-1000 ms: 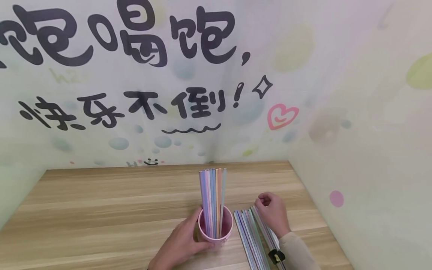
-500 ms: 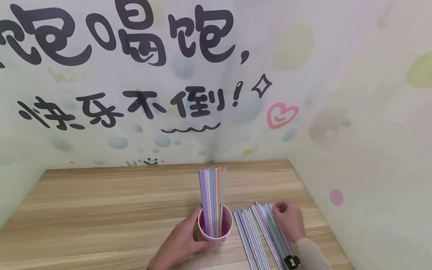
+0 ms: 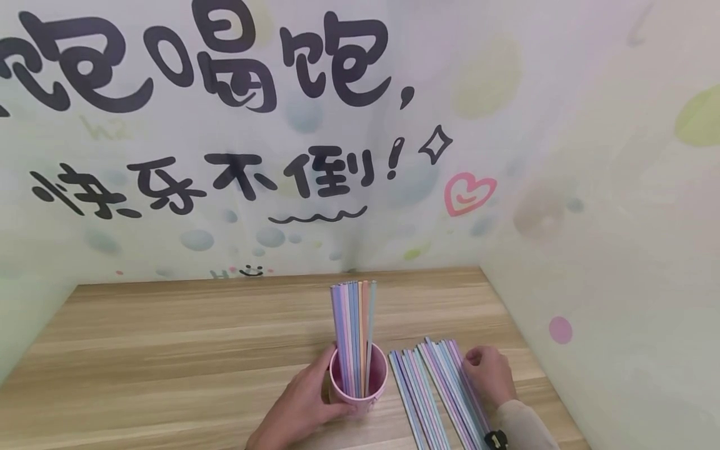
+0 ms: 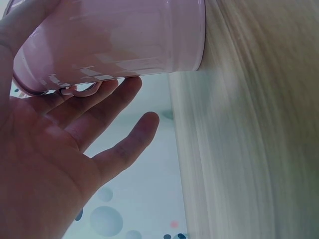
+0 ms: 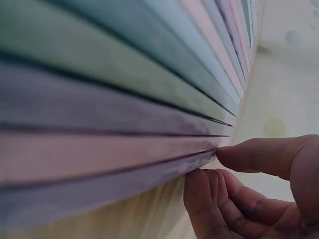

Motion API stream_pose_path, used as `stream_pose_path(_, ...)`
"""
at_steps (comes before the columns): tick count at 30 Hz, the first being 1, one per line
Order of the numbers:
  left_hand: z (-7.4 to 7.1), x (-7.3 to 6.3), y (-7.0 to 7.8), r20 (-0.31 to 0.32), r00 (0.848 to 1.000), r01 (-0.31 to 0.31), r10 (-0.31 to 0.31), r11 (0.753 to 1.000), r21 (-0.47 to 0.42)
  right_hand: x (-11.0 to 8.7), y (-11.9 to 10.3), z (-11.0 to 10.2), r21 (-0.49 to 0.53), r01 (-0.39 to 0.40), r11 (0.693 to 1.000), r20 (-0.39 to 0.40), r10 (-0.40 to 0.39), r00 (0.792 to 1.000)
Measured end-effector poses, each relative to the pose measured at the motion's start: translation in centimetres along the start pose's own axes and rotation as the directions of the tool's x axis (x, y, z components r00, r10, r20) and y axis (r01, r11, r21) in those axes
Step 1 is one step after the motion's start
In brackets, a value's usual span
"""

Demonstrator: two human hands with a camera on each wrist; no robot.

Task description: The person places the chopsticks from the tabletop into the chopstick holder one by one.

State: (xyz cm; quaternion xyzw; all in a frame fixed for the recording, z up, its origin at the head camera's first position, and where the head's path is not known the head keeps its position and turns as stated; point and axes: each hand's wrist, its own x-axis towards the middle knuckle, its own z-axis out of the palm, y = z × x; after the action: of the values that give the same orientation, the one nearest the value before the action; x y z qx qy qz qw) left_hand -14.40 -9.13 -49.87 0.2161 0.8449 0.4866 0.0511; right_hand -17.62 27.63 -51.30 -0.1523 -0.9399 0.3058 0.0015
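My left hand (image 3: 300, 400) grips a pink cup (image 3: 378, 387) from its left side. In the left wrist view several fingers (image 4: 107, 112) lie along the cup's wall, and the little finger stands apart from it. Long, thin pastel sticks (image 3: 353, 337) stand upright in the cup. More sticks lie side by side on the table to its right, in a left group (image 3: 419, 397) and a right group (image 3: 450, 387). My right hand (image 3: 490, 374) is at the far end of the right group. Its thumb and index finger pinch the end of the outermost purple stick (image 5: 202, 160).
The wood-grain table (image 3: 169, 350) meets a printed back wall (image 3: 315, 250) and a pale right wall (image 3: 607, 262). A small black device (image 3: 496, 439) sits at my right wrist.
My right hand has moved right along the ends of the right group. More sticks of that group now show, spread side by side. The left hand and cup have stayed in place.
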Motion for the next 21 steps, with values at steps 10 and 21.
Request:
stream_pose_path(10,0.02,-0.07,-0.12,-0.004,1.0,-0.008,0.008,1.0,0.007,-0.05,-0.26,0.11,-0.093,0.02,0.995,0.016,-0.018,1.0)
stream_pose_path(21,-0.08,-0.02,0.05,0.016,1.0,0.02,-0.02,1.0,-0.022,-0.12,-0.49,0.26,-0.126,0.005,0.992,0.033,-0.001,0.999)
